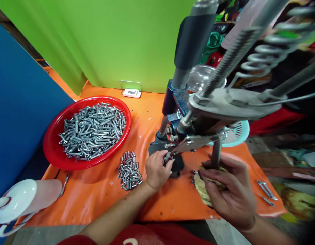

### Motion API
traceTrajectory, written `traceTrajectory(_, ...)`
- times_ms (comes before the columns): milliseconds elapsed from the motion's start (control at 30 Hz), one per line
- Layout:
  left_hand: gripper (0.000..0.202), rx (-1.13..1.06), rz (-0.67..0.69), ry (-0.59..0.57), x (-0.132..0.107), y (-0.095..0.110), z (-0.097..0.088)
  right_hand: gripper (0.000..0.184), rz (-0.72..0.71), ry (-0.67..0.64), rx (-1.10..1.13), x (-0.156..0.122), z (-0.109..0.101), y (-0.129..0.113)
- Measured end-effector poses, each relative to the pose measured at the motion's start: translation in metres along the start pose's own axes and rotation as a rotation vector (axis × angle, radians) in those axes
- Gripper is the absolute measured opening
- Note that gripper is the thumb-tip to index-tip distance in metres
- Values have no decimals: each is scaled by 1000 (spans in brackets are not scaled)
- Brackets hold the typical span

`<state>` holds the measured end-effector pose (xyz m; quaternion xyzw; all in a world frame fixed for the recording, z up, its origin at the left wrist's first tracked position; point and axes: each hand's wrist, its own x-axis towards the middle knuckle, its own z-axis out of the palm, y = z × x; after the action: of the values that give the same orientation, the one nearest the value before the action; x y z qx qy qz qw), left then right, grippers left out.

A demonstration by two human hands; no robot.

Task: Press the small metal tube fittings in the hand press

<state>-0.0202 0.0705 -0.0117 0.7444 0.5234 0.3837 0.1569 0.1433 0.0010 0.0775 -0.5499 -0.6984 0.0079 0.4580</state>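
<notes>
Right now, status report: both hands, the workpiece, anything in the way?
Left hand pinching small metal piece over press base. Right hand gripping lever with yellow cloth. Fastener pile beside left hand.

The top of the press (234, 103) is cut off by my view's upper edge. Under its head, my left hand (157, 168) half hides a small metal piece (168, 157), too tiny to make out. At the press's near right, my right hand (231, 194) covers the lower end of the lever (217, 153) (and part of the yellow cloth (203, 192)). Farther right of the press, the clutter (277, 163) is blurred; far left, the white jug (21, 200) is clipped.
</notes>
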Motion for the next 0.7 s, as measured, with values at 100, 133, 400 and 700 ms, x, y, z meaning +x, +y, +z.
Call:
traceTrajectory(100, 23, -8, 16, 14, -1, -1, 2, 27, -47, 60, -35, 0, 13, 11)
traceTrajectory(133, 24, -13, 21, 17, -1, -1, 2, 27, -52, 80, -38, 0, 16, 13)
traceTrajectory(400, 25, -234, 45, -73, 2, -2, -6, 22, 80, 64, 96, -3, 6, 1)
traceTrajectory(700, 27, -670, -266, -261, 6, 11, -22, 15, 141, -7, 72, 5, -37, -19)
